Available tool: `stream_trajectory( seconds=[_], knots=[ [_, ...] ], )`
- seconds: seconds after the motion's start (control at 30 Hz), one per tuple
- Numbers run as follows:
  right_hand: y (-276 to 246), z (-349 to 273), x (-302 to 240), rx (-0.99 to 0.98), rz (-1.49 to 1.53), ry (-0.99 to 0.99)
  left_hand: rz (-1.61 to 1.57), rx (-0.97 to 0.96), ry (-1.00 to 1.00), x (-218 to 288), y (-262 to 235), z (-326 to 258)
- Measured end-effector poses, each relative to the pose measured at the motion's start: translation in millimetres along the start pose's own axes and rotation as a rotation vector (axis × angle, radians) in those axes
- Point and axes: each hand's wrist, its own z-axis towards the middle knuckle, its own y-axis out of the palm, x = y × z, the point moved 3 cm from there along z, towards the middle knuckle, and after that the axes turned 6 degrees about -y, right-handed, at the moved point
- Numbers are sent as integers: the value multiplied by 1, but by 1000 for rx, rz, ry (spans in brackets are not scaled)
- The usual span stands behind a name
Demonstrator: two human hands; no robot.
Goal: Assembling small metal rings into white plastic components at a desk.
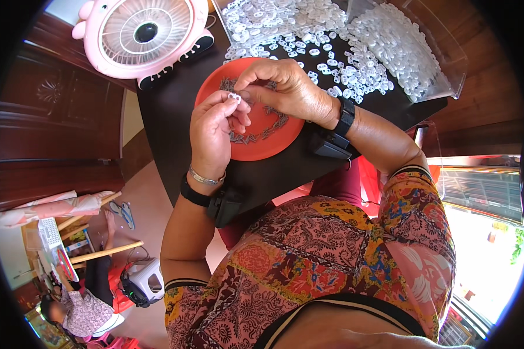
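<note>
My left hand [214, 122] is closed in a pinch around a small white oval plastic piece with holes [234, 98], held up over an orange-red round plate [256, 152]. Close beside that piece, my right hand [288, 87] has its thumb and forefinger pressed together. Whatever those fingertips hold is too small and covered to make out. Many small grey screws [245, 138] lie on the plate beneath both hands, mostly along its edge. The wrists hide part of the plate.
Loose white pieces [355, 75] are strewn behind the plate on the dark table [169, 116]. Two clear bins hold more, one at the back right [399, 52]. A pink fan [145, 35] stands at the back left. Another person [87, 308] sits at the lower left.
</note>
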Motion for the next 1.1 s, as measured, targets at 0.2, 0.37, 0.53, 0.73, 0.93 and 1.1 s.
stream_trajectory(
  seconds=[0.2, 0.37, 0.53, 0.73, 0.93, 1.1],
  knots=[
    [2, 0, 0, -24, -118, -41, 198, 30, -1, -3, 3, 0],
    [0, 2, -3, -19, -116, -83, 257, 69, -1, -2, 4, -2],
    [0, 1, -2, -27, -46, -49, 164, 60, -41, -3, 1, 1],
    [-2, -1, -2, -2, 14, 9, 217, 61, -31, -3, 3, 0],
    [-1, 1, -2, 31, -17, -23, 257, 40, -46, -4, 4, 0],
    [-1, 1, -1, 2, -61, -43, 288, 39, -45, -5, 5, 0]
  ],
)
